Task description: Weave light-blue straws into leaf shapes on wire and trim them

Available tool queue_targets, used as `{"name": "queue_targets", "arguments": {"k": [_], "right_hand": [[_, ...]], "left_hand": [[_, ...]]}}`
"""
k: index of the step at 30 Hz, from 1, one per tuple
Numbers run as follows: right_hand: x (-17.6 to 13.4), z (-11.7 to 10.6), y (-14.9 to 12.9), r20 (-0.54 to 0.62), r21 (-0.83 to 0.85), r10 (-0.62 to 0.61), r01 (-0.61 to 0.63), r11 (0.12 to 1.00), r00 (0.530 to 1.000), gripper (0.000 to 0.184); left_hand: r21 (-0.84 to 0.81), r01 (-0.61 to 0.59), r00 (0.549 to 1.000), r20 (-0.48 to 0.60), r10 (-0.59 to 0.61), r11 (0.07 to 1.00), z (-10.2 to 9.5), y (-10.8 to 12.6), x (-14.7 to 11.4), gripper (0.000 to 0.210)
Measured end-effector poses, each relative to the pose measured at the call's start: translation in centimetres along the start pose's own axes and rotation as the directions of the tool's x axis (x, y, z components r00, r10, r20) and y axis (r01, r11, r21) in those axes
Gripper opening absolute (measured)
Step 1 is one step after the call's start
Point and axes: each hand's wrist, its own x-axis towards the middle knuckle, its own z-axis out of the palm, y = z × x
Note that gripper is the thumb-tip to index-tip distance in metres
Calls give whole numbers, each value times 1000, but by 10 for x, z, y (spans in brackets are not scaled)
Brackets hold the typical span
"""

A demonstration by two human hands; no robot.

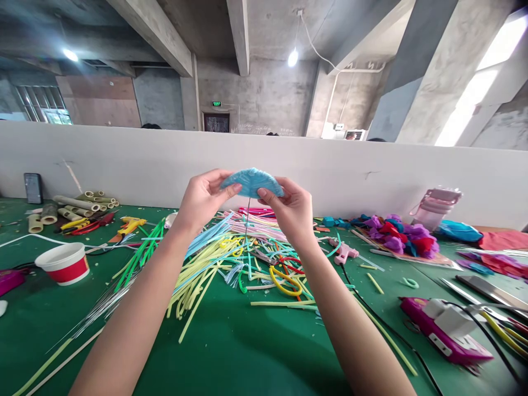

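Observation:
Between my two hands, raised above the table, is a light blue fuzzy half-round piece (pixel 252 180) that looks made of pipe cleaners, with a thin wire stem hanging from its lower middle. My left hand (pixel 206 195) pinches its left end, the thumb lying on the front. At the right end my right hand (pixel 291 203) grips it likewise, thumb near the lower edge. Below them lies a heap of loose pipe cleaners, with yellow ones (pixel 193 283), blue ones (pixel 210 235) and pink ones (pixel 259 226). Yellow-handled scissors (pixel 284 281) rest among them.
A paper cup (pixel 64 264), yellow glue gun (pixel 131 225), bamboo pieces (pixel 82 204) and phone (pixel 33 188) stand left. Right are a pink glue gun (pixel 343 251), coloured petals (pixel 404 236), a bottle (pixel 437 208) and a power strip (pixel 445 333) with cables. A white partition (pixel 124 165) runs behind.

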Motion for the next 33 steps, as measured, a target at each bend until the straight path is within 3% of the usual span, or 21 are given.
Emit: {"name": "queue_targets", "arguments": {"k": [3,5,7,9,12,15,18,21,24,33], "right_hand": [[-1,0,-2,-186,-74,-95,82,994,978,28],[-2,0,-5,-304,-115,-152,122,986,940,29],[-5,2,-9,-351,-149,-193,149,978,916,30],[-9,4,-17,-278,-160,-206,167,973,938,32],[-15,7,-30,25,-103,-196,197,975,980,41],[-18,7,-40,276,-21,-191,205,979,942,45],[-16,5,-40,313,7,-154,160,987,937,42],[-12,1,-33,182,2,-113,114,993,977,37],[-7,-4,-27,37,-55,-87,89,995,996,37],[2,-15,-8,89,-181,-15,31,983,996,35]], "left_hand": [[75,-82,992,-88,89,994,0,5,0,46],[102,-81,995,-52,87,991,0,12,-3,45],[79,-69,997,48,66,995,3,21,-7,46],[13,-70,986,152,67,997,7,28,-11,53],[-102,-79,961,258,103,992,12,33,-17,69],[-145,-51,955,283,91,988,13,34,-18,71],[-133,-29,990,131,47,991,12,30,-15,53],[-160,0,998,-63,-10,987,11,23,-10,40],[-173,12,983,-178,-43,985,7,19,-6,39],[-185,-36,962,-271,-16,982,-7,16,-1,30]]}}
